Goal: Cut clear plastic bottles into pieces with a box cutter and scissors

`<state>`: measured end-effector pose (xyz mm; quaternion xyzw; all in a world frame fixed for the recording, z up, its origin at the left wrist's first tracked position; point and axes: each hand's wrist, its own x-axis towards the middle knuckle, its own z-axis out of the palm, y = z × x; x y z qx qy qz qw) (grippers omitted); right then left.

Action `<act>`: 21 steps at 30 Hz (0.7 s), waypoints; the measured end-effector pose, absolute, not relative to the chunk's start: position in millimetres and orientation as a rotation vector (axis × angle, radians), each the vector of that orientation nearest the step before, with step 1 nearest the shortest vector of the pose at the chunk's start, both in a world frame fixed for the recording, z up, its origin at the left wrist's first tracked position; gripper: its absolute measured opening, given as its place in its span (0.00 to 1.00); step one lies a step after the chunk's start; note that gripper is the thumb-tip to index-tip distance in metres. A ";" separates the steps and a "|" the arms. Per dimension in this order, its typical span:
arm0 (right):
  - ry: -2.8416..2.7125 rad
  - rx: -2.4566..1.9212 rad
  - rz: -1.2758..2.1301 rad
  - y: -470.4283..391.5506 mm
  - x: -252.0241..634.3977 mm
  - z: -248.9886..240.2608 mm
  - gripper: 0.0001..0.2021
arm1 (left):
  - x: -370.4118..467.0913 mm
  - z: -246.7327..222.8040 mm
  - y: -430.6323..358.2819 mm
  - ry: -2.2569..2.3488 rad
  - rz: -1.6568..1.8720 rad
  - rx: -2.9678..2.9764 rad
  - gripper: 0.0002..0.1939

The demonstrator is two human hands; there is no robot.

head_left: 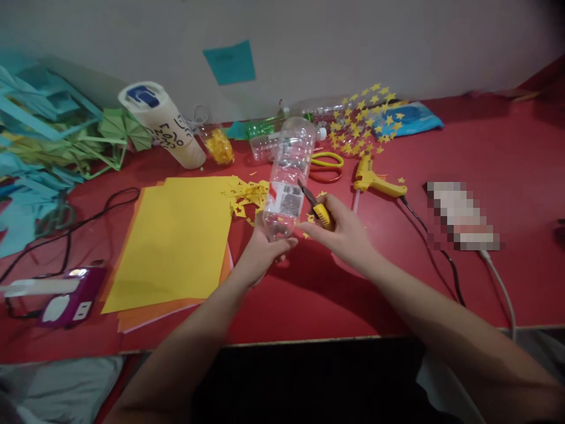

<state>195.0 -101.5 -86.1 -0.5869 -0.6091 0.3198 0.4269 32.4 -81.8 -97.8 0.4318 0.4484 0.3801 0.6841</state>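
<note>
Bottle is leaning above the surface, left hand gripping its base, fingers bent; right hand is clasping a cutter, blade overlapping the bottle's side, contact unclear. Paper is lying left of the bottle, a glue gun right.

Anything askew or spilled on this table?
Mild clutter: star-punched yellow paper scraps lie loose on the red table beside the paper stack. The stack is askew: orange sheets stick out unevenly under the top yellow sheet. The clear bottle in the left hand shows no obvious damage.
</note>
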 end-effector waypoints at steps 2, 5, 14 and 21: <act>-1.425 -1.472 0.871 -100.2 187.6 -90.8 0.21 | 38.1 -106.3 -86.8 0.987 0.800 0.991 0.28; -1.305 -1.470 0.971 -96.1 190.3 -95.7 0.21 | 41.2 -115.2 -90.0 0.976 0.802 1.012 0.28; -1.475 -1.483 0.735 -98.5 194.8 -90.5 0.15 | 47.4 -112.1 -93.0 1.056 0.893 1.061 0.35; -1.727 -1.431 0.420 -99.7 202.0 -99.3 0.07 | 38.3 -104.9 -90.6 1.152 0.783 1.200 0.37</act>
